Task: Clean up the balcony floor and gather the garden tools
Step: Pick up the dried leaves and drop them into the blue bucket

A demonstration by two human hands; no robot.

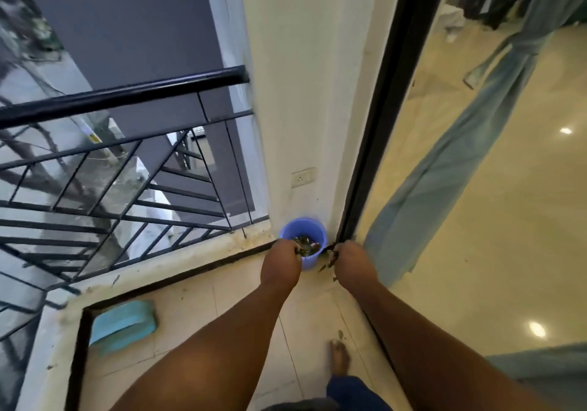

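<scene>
Seen from above, a person reaches both bare arms down toward the far corner of a tiled balcony floor (197,331), where the white wall meets a dark sliding-door frame. A small blue bucket (305,236) stands in that corner, touching or almost touching the wall, with dry leaves (306,247) piled inside it. The left hand (281,263) is at the bucket's near rim, its grip curled around a clump of leaves over the opening. The right hand (349,263) is just beside the bucket on the door-frame side, its grip pinched on more leaves; a few loose leaf scraps (324,267) lie on the floor between the hands. A light teal dustpan (124,325) lies on the floor near the left edge, beside the raised curb under the black metal railing (120,96). A bare foot (340,358) stands on the tiles near the door track. Through the glass door, a pale blue curtain (460,156) hangs over a glossy indoor floor.
</scene>
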